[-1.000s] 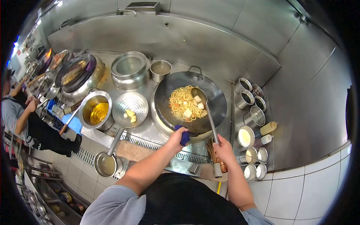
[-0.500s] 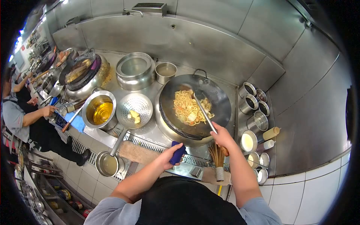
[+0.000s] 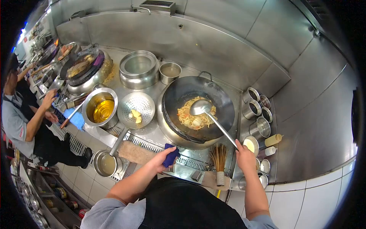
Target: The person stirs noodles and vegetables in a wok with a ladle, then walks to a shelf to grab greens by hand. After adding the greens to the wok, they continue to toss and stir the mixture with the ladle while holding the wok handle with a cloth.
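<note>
In my right hand (image 3: 246, 157) is the handle of a metal ladle (image 3: 223, 128), its bowl held over the noodles (image 3: 190, 116) in a dark wok (image 3: 225, 103). The bowl's rounded back faces up and hides some of the noodles. My left hand (image 3: 162, 158) grips a folded dark purple cloth (image 3: 171, 154) in front of the wok's near edge, apart from the rim. Between my hands, a bamboo brush (image 3: 218, 160) rests upright at the counter's front.
Left of the wok are a perforated strainer (image 3: 143, 103) with pale yellow pieces, a pot of oil (image 3: 89, 110) and a lidded pot (image 3: 139, 78). Seasoning tins (image 3: 261, 128) and squeeze bottles (image 3: 272, 140) line the right. Another person (image 3: 23, 122) works at the far left.
The ladle has lifted off the noodles and turned so its bowl shows. My right hand has moved right and down; my left hand with the cloth has shifted slightly left. The other person's arm has risen.
</note>
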### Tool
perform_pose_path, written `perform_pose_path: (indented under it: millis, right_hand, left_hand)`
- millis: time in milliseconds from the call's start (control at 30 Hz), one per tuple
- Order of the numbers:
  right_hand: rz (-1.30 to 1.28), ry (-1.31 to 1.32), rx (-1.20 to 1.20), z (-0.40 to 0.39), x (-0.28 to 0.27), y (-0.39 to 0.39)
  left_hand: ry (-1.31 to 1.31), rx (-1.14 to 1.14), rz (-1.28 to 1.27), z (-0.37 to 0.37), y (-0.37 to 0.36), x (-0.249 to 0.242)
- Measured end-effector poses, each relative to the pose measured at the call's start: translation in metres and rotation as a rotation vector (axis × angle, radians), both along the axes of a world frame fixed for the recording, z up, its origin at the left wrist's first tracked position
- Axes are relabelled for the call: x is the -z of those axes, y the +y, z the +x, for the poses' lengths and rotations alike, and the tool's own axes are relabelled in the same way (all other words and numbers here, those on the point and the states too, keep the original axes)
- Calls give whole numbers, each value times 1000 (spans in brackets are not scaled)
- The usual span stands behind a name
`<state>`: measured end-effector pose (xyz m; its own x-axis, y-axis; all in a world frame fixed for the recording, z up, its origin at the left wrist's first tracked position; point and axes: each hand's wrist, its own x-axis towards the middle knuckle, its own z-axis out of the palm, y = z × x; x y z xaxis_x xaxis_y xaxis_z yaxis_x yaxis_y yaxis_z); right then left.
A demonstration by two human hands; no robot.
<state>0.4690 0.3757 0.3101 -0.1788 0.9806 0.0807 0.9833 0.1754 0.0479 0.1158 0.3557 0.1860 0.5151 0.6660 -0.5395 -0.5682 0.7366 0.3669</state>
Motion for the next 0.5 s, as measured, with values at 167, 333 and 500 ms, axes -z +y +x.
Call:
perform_pose_path:
  millis: [167, 333, 500]
  right_hand:
    - [-15, 35, 65, 3, -8, -13]
    - [-148, 165, 202, -8, -33, -29]
    - [-162, 683, 214, -27, 17, -25]
  left_hand:
    - [23, 6, 9, 3, 5, -2]
    - [24, 1, -1, 2, 3, -7]
    - [47, 17, -4, 2, -1, -4]
